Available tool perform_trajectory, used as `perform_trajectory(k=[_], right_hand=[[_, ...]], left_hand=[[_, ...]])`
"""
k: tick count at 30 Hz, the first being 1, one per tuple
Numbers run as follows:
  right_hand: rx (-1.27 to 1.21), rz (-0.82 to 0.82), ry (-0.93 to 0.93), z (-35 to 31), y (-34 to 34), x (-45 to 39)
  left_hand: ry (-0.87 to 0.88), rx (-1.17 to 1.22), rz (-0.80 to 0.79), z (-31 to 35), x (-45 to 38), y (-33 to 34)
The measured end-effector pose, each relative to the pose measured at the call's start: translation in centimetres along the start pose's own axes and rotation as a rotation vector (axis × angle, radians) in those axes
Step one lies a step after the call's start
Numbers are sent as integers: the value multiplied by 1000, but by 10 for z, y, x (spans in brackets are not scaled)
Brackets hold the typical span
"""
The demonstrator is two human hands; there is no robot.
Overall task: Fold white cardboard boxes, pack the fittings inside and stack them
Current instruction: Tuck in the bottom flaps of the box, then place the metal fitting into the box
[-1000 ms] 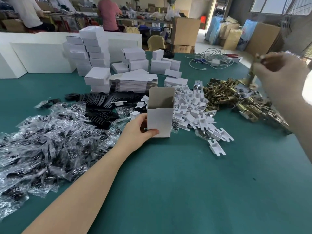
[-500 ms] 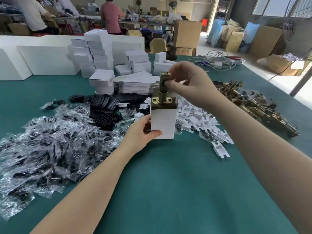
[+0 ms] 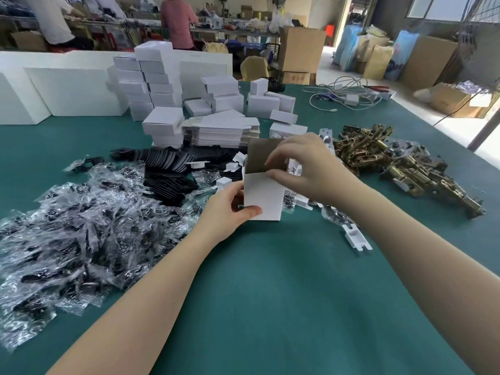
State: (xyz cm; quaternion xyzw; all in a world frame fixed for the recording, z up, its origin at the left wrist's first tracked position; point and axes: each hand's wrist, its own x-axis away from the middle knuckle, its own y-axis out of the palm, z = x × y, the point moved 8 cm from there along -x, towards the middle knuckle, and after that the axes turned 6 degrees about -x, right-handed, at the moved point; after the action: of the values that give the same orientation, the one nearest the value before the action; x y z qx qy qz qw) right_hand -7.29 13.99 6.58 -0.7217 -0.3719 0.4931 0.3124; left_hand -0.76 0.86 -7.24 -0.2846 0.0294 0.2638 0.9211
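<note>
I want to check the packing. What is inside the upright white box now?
Only the brown inner side of the box back flap shows. The right hand covers the opening, fingers at the rim, so the contents cannot be seen. The left hand grips the box.

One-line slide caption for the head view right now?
Left hand steadies the upright open white box on the green table while right hand reaches into its top.

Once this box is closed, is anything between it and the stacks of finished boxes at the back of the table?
Yes. The white box, held by the left hand with the right hand at its open top, has the pile of flat box blanks and the black parts lying between it and the stacked boxes. It must be lifted over them.
</note>
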Motion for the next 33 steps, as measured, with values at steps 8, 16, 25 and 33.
perform_trajectory(k=[8,16,25,33], right_hand=[[216,-162,749,108,-15,57],[277,-97,793,113,7,76],[-541,481,681,62,61,57],[-749,374,536,47,91,59]], left_hand=[[0,-22,-14,4,2,0],[-20,-28,-9,1,1,0],[92,192,211,27,10,-18],[-38,218,448,32,-2,-70]])
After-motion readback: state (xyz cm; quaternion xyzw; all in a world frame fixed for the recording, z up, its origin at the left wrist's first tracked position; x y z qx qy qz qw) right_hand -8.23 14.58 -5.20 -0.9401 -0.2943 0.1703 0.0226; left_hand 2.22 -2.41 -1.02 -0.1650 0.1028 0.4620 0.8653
